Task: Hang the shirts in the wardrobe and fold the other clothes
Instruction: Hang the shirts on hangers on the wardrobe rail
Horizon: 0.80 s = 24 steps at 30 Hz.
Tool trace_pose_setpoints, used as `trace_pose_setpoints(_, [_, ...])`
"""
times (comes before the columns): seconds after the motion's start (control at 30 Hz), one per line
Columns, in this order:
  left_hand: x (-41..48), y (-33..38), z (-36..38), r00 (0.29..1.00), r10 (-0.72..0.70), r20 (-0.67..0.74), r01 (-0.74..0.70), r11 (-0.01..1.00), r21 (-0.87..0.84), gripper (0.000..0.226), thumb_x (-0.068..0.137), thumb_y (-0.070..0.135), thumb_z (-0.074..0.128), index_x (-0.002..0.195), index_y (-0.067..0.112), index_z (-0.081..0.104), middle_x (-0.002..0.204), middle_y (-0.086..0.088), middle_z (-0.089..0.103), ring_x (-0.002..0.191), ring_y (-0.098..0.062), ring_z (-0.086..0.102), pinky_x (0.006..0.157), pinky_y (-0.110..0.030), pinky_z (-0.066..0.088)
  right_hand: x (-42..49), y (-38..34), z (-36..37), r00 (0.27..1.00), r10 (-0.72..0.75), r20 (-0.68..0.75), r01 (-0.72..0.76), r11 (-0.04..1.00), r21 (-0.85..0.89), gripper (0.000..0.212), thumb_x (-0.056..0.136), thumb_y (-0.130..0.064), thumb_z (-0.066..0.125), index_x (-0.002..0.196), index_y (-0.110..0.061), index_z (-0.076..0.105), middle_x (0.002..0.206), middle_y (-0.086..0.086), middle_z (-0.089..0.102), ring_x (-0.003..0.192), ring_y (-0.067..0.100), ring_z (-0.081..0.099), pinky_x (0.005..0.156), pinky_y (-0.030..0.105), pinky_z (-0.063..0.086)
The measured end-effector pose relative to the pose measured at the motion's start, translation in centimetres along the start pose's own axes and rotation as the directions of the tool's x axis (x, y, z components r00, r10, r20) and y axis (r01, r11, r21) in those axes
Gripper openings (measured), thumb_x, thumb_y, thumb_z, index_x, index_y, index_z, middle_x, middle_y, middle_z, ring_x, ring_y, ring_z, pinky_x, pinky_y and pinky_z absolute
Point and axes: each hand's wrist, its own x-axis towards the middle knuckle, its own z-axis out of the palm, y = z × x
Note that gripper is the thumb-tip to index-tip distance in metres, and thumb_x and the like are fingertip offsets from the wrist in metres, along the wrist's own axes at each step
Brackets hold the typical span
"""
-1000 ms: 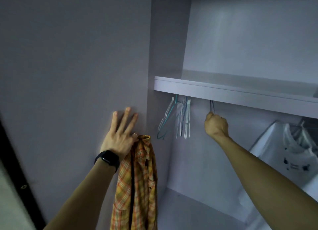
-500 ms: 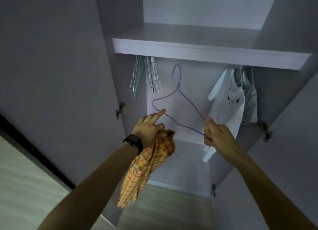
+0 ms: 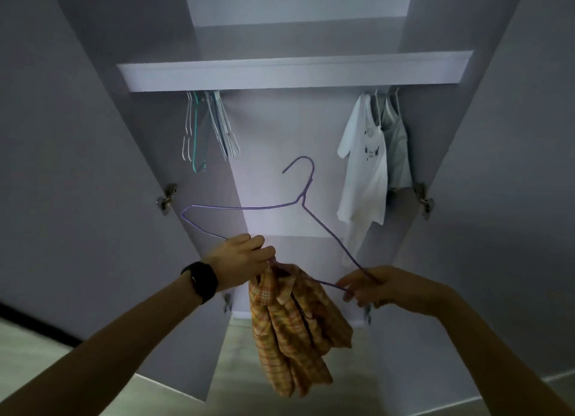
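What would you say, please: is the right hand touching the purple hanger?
Touching. The head view shows the right hand pinching the purple hanger at its right corner.

1 purple hanger [image 3: 249, 208], 1 plaid shirt [image 3: 295, 322], 2 hung garments: white T-shirt [image 3: 364, 172], grey top [image 3: 396, 154]; empty hangers [image 3: 211, 126] too bunched to count.

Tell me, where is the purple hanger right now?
Head view, centre: the purple hanger is held before the open wardrobe, left hand gripping its bar and the checked shirt, right hand its right corner.
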Motion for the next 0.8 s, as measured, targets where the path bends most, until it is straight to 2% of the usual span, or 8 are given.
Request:
trace_pose_setpoints(0.13, [2.3,1.3,-1.5,0.986,0.165,0.04,-0.164,0.986,-0.007,0.02,0.068,0.023,0.086,0.085,0.025,0.075,0.099,0.007,0.065,0.079,-0.016,0.053,0.062,-0.025,0.046,1.6,-1.7,-1.5,0.996,-0.047,0.073,0.033,0.983,0.178,0.029,0.099,-0.026,0.057,0.124,-0.016,0.066,0.112,0.005,0.075,0.1,0.02,0.071,0.089,0.03,0.055])
trace_pose_setpoints(0.23, [4.5,3.0,-2.1,0.968,0.234,0.088,-0.233,0.972,-0.021,0.026,0.063,0.027,0.09,0.084,0.027,0.075,0.1,0.007,0.067,0.082,-0.015,0.058,0.062,-0.024,0.046,3.5,-4.5,-2.6,0.995,-0.029,-0.092,0.065,0.905,0.42,0.044,0.094,-0.046,0.058,0.109,-0.006,0.071,0.083,0.006,0.071,0.065,0.015,0.062,0.062,0.023,0.05])
trace_pose_setpoints(0.33, [5.8,3.8,-2.7,0.994,0.071,0.086,-0.065,0.996,-0.068,0.037,0.055,0.028,0.095,0.088,0.028,0.078,0.119,0.002,0.068,0.094,-0.02,0.063,0.071,-0.031,0.054,5.0,-6.5,-3.4,0.957,0.071,-0.281,0.074,0.878,0.474,0.041,0.102,-0.044,0.052,0.08,-0.011,0.064,0.051,-0.004,0.046,0.043,0.007,0.036,0.042,0.019,0.03])
trace_pose_setpoints(0.4, [5.9,4.0,-2.9,0.997,-0.071,0.034,0.075,0.991,-0.108,0.031,0.062,0.026,0.092,0.09,0.029,0.079,0.14,-0.002,0.058,0.116,-0.028,0.06,0.091,-0.044,0.054,5.5,-6.1,-4.0,0.851,0.104,-0.515,0.126,0.911,0.392,0.04,0.101,-0.038,0.052,0.068,-0.017,0.059,0.046,-0.009,0.045,0.046,0.011,0.037,0.046,0.024,0.031])
trace_pose_setpoints(0.47, [5.4,4.0,-2.7,0.98,-0.198,-0.006,0.196,0.975,-0.104,0.023,0.069,0.028,0.087,0.09,0.033,0.078,0.152,-0.003,0.043,0.134,-0.032,0.044,0.105,-0.055,0.042,5.4,-4.5,-4.1,0.647,0.066,-0.759,0.186,0.952,0.242,0.039,0.096,-0.029,0.055,0.059,-0.019,0.057,0.05,-0.008,0.053,0.056,0.017,0.046,0.06,0.031,0.039])
trace_pose_setpoints(0.57, [4.6,3.9,-2.3,0.913,-0.407,0.023,0.406,0.904,-0.133,0.016,0.072,0.041,0.084,0.086,0.037,0.077,0.146,-0.003,0.046,0.128,-0.029,0.043,0.101,-0.049,0.036,4.2,-2.2,-2.2,0.489,0.032,-0.872,0.266,0.946,0.184,0.04,0.102,-0.027,0.053,0.063,-0.021,0.058,0.066,-0.002,0.062,0.068,0.017,0.057,0.074,0.035,0.047])
trace_pose_setpoints(0.67, [4.7,3.2,-2.8,0.84,-0.541,0.048,0.539,0.819,-0.196,0.015,0.079,0.047,0.074,0.087,0.034,0.077,0.11,0.0,0.059,0.092,-0.022,0.055,0.073,-0.035,0.046,3.6,-1.9,2.5,0.612,-0.152,-0.776,0.321,0.945,0.068,0.03,0.095,-0.043,0.063,0.075,-0.021,0.057,0.066,-0.006,0.062,0.063,0.004,0.058,0.064,0.027,0.048])
trace_pose_setpoints(0.8, [5.2,1.8,-4.2,0.852,-0.519,-0.071,0.48,0.828,-0.292,0.019,0.073,0.037,0.084,0.078,0.023,0.071,0.076,0.0,0.053,0.061,-0.02,0.054,0.043,-0.023,0.03,6.5,-2.5,6.6,0.779,-0.255,-0.573,0.247,0.965,-0.093,0.039,0.079,-0.066,0.068,0.097,-0.031,0.066,0.089,-0.014,0.068,0.084,0.0,0.064,0.077,0.021,0.053])
